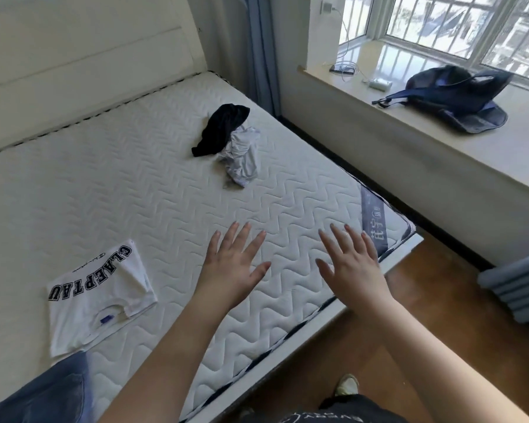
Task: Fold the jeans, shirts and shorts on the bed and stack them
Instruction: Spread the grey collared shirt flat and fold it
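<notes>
Two spread hands, left (pixel 232 264) and right (pixel 351 264), each grip empty, hover over bare mattress (pixel 165 184) near its corner.

Bright daylight, from window (pixel 458 29) upper right. Glare on glossy sill (pixel 388 62); outside view blown out. Mattress (pixel 153 184) evenly lit, shadows soft, faint ones under both forearms. Wide-angle bend at edges: headboard (pixel 83 68) and bed lines curve. Slight softness overall, corners blurrier; centre reasonably sharp.

Jeans (pixel 48 392) cut off by bottom-left edge; crumpled dark garment (pixel 222 129) and pale garment (pixel 242 157) too bunched to identify; mattress label (pixel 376 221) text illegible.
</notes>
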`<state>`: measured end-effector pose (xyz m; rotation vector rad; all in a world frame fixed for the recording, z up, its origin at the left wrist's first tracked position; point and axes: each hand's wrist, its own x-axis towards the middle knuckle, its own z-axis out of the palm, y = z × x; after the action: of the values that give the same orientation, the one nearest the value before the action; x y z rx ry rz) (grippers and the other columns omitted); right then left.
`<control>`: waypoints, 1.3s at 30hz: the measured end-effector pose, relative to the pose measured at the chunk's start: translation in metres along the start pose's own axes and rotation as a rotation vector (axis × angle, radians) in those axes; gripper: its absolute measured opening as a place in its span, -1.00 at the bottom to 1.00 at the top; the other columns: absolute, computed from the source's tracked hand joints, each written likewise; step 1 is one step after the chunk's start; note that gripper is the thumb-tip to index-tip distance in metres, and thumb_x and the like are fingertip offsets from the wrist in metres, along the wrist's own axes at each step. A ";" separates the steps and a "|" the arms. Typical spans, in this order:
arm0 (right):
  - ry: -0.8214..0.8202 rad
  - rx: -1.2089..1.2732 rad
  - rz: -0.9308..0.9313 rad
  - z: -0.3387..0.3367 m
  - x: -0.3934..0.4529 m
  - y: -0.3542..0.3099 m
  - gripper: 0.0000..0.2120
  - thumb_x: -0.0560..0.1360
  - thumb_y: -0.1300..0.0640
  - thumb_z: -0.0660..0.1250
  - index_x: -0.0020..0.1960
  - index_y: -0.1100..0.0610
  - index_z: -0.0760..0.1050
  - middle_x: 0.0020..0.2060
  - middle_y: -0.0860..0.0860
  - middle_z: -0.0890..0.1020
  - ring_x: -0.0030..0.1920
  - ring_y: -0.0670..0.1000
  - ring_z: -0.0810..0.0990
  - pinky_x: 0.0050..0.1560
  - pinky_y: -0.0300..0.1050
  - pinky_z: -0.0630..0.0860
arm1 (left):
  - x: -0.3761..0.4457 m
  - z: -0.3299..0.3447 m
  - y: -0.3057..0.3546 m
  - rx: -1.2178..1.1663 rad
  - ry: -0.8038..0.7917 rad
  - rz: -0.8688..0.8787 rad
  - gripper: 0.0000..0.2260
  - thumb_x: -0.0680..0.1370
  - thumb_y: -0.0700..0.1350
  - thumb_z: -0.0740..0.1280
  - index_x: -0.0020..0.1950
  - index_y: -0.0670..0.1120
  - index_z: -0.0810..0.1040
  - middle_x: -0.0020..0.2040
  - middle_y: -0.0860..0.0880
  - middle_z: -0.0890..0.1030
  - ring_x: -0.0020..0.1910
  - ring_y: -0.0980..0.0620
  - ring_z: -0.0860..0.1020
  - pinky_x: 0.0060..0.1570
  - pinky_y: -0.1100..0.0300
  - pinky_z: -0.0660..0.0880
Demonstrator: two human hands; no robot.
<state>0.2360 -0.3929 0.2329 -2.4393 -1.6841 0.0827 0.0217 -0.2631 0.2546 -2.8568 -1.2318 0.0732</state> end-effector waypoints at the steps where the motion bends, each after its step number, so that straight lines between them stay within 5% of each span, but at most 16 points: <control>1: 0.003 0.011 0.010 -0.002 0.002 0.017 -0.44 0.62 -0.17 0.10 0.57 -0.04 0.13 0.56 0.02 0.16 0.58 0.10 0.00 0.53 0.04 -0.20 | 0.009 -0.001 0.015 0.000 -0.010 0.003 -0.43 0.60 0.31 -0.11 0.58 0.21 -0.15 0.61 0.06 -0.11 0.57 0.04 -0.20 0.47 -0.02 -0.31; 7: -0.063 0.038 0.044 -0.008 0.015 0.105 -0.42 0.61 -0.23 -0.04 0.58 -0.08 0.03 0.58 -0.02 0.07 0.58 0.05 -0.09 0.52 0.00 -0.29 | 0.050 -0.006 0.082 0.028 -0.036 -0.035 -0.43 0.60 0.30 -0.09 0.58 0.21 -0.13 0.61 0.06 -0.11 0.57 0.04 -0.21 0.48 -0.02 -0.31; 11: -0.045 0.052 0.019 -0.016 0.028 0.133 -0.43 0.60 -0.21 0.03 0.56 -0.04 0.15 0.56 0.02 0.19 0.57 0.11 0.03 0.54 0.07 -0.16 | 0.065 -0.006 0.104 0.057 -0.053 -0.058 -0.43 0.59 0.31 -0.12 0.58 0.22 -0.15 0.61 0.07 -0.12 0.57 0.05 -0.23 0.49 -0.02 -0.31; 21: -0.064 0.040 -0.071 -0.016 0.076 0.145 -0.42 0.62 -0.22 -0.09 0.59 -0.09 -0.04 0.59 -0.02 0.02 0.58 0.07 -0.14 0.53 0.03 -0.29 | 0.102 -0.002 0.103 0.053 -0.028 -0.139 -0.42 0.59 0.30 -0.09 0.59 0.20 -0.10 0.62 0.06 -0.07 0.58 0.03 -0.19 0.47 -0.01 -0.32; 30: -0.120 -0.058 -0.135 -0.008 0.131 0.144 -0.43 0.63 -0.22 -0.03 0.59 -0.08 -0.01 0.59 -0.01 0.03 0.58 0.08 -0.12 0.48 -0.01 -0.39 | 0.148 0.028 0.072 -0.006 -0.071 -0.164 -0.40 0.57 0.34 -0.13 0.59 0.20 -0.07 0.62 0.04 -0.05 0.58 0.02 -0.15 0.44 0.00 -0.36; 39: -0.103 -0.081 0.059 -0.026 0.144 0.204 -0.43 0.63 -0.23 -0.10 0.59 -0.06 0.06 0.58 -0.01 0.11 0.58 0.07 -0.07 0.46 -0.06 -0.45 | 0.251 0.011 0.132 -0.035 -0.114 0.141 -0.38 0.55 0.37 -0.13 0.58 0.22 -0.15 0.61 0.07 -0.14 0.57 0.03 -0.25 0.47 -0.04 -0.35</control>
<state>0.4798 -0.3317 0.2305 -2.5864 -1.6877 0.1525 0.2890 -0.1711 0.2300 -3.0040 -1.0566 0.2224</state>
